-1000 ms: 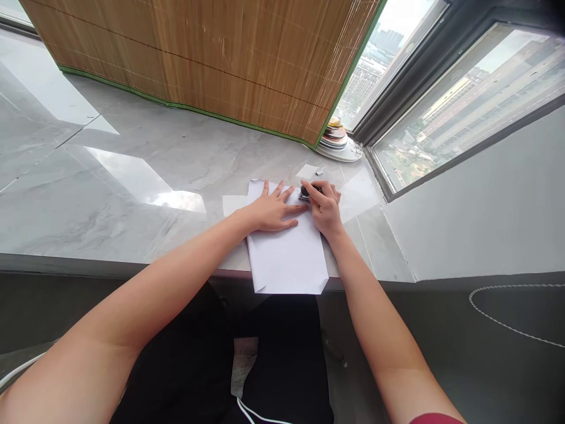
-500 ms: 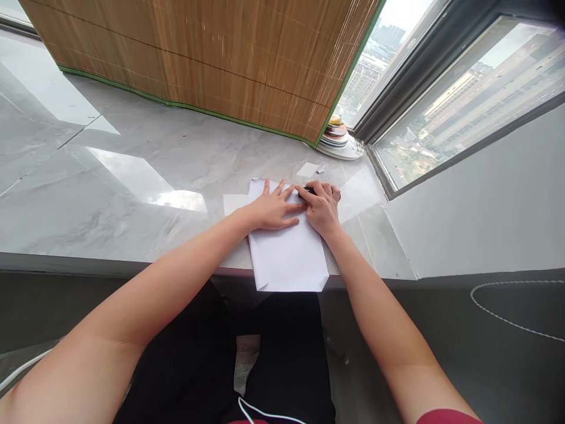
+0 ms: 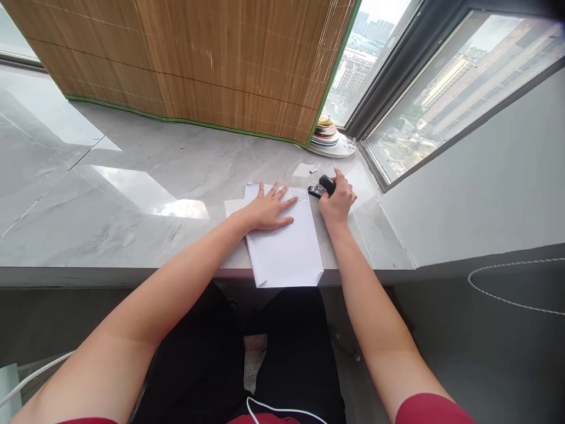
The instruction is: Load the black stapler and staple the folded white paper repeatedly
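A folded white paper (image 3: 286, 253) lies on the grey marble counter, its near end hanging over the front edge. Flat on its upper part, with fingers spread, rests my left hand (image 3: 271, 211). Small black printed marks (image 3: 301, 195) show at the paper's top right corner. Just right of that corner, my right hand (image 3: 338, 200) grips a small black roller stamp (image 3: 325, 185), now apart from the paper. My palm and fingers cover part of the stamp.
A bamboo blind (image 3: 189, 65) with green edging stands at the back. Stacked plates (image 3: 333, 144) sit by the window corner. Small paper scraps (image 3: 304, 170) lie beyond the sheet, and another white piece (image 3: 233, 206) pokes out at its left. A wall (image 3: 468, 194) rises at the right.
My right hand has moved off the paper to the right with the black stamp, uncovering printed marks at the corner. My left hand stays pressed on the sheet.
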`<state>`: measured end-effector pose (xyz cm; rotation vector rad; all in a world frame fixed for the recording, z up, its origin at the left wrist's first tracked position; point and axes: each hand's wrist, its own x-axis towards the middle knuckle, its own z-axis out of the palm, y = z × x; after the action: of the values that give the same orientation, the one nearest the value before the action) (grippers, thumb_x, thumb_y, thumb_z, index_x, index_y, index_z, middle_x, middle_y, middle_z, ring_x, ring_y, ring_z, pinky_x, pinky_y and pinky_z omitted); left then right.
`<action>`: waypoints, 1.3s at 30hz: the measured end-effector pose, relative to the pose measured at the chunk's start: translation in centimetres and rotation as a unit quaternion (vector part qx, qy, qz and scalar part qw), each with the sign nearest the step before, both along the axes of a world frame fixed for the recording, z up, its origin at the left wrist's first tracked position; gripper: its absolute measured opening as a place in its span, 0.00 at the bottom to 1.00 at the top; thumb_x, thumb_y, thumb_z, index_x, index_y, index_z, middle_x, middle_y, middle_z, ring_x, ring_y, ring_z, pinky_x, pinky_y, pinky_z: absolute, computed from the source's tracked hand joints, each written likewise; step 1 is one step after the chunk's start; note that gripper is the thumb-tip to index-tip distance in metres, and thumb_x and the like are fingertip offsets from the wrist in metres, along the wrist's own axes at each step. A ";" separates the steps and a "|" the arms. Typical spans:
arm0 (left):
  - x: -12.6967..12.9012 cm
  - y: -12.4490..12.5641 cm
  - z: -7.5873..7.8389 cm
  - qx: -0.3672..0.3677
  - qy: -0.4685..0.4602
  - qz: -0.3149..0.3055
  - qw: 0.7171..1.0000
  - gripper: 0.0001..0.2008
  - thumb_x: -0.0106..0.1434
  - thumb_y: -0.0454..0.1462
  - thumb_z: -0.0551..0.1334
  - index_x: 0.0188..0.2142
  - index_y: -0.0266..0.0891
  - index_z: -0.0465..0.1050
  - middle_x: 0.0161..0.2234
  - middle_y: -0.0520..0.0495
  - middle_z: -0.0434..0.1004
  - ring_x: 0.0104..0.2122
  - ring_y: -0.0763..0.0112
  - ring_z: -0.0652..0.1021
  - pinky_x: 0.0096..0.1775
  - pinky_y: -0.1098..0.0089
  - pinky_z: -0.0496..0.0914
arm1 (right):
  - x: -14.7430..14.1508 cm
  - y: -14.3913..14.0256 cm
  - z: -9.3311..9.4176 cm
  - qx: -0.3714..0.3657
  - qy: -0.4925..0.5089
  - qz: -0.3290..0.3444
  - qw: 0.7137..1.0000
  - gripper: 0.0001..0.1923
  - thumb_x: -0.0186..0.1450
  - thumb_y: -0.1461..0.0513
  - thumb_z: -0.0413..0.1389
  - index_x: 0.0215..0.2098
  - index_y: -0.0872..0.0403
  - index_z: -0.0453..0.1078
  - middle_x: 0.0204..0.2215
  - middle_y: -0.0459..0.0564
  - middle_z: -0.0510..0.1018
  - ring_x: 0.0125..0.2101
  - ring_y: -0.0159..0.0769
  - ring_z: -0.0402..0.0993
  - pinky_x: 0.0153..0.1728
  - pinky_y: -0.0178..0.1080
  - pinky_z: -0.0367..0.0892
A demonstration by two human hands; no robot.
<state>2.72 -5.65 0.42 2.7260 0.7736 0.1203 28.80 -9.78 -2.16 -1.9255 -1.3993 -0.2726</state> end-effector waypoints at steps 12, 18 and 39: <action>-3.2 0.1 2.8 0.094 -0.141 0.202 0.965 0.27 0.80 0.42 0.47 0.74 0.48 0.65 0.77 0.40 0.58 0.77 0.51 0.60 0.77 0.40 0.43 | 0.5 0.3 -0.6 0.073 0.023 -0.027 0.997 0.12 0.69 0.58 0.55 0.50 0.50 0.75 0.43 0.59 0.81 0.44 0.54 0.73 0.49 0.55 0.72; -14.2 0.7 1.8 0.058 -0.003 0.435 0.898 0.32 0.77 0.51 0.49 0.75 0.45 0.64 0.78 0.30 0.53 0.78 0.27 0.51 0.66 0.16 0.45 | -0.6 -0.4 1.1 0.129 0.040 -0.009 0.991 0.15 0.70 0.57 0.57 0.52 0.51 0.77 0.45 0.61 0.82 0.46 0.55 0.74 0.49 0.54 0.73; -16.8 0.5 0.5 0.069 0.051 0.450 0.889 0.35 0.76 0.53 0.46 0.76 0.45 0.62 0.78 0.33 0.55 0.76 0.26 0.53 0.66 0.18 0.48 | -9.7 -6.2 3.8 -0.020 0.133 0.167 0.977 0.15 0.70 0.51 0.64 0.47 0.52 0.79 0.41 0.54 0.85 0.39 0.44 0.78 0.43 0.42 0.70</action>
<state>-14.10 -5.19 0.90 2.2587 2.0616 0.2322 19.13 -16.02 1.62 -1.6492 -1.5214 0.1700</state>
